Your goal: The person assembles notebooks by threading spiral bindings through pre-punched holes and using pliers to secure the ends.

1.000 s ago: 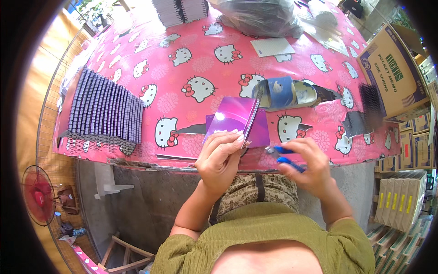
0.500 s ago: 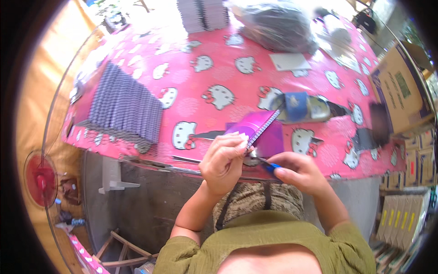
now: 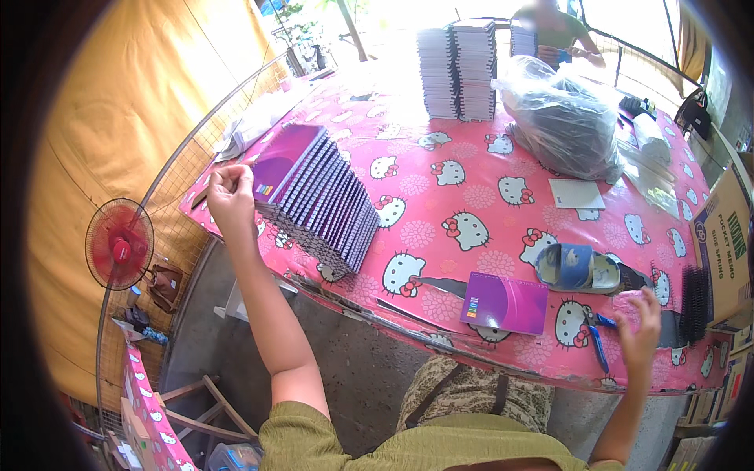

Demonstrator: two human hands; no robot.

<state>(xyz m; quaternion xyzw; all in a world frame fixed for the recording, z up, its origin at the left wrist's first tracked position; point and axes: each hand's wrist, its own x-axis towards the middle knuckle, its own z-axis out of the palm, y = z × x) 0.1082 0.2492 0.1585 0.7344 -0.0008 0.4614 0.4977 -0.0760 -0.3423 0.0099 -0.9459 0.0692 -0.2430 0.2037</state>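
Observation:
A tall stack of purple spiral notebooks point(image 3: 330, 208) stands at the left of the table, wire bindings facing right. My left hand point(image 3: 232, 188) is at the left edge of the stack, thumb and fingers closed at the corner of the top notebook point(image 3: 287, 157). My right hand point(image 3: 640, 322) has its fingers apart over the table's right front, beside blue-handled pliers point(image 3: 598, 345) that lie on the cloth. One purple notebook point(image 3: 504, 303) lies flat near the front edge. A blue slipper point(image 3: 577, 267) sits behind the pliers.
Tall stacks of spiral-bound books point(image 3: 457, 74) and a plastic bag of dark material point(image 3: 561, 125) stand at the back. A black brush point(image 3: 693, 304) and a cardboard box point(image 3: 726, 235) are at the right. A red fan point(image 3: 119, 245) is left; another person point(image 3: 558, 31) is behind the table.
The notebook that both hands held went left onto the stack with my left hand. The pliers left my right hand and lie on the table; that hand moved right. The view shifted.

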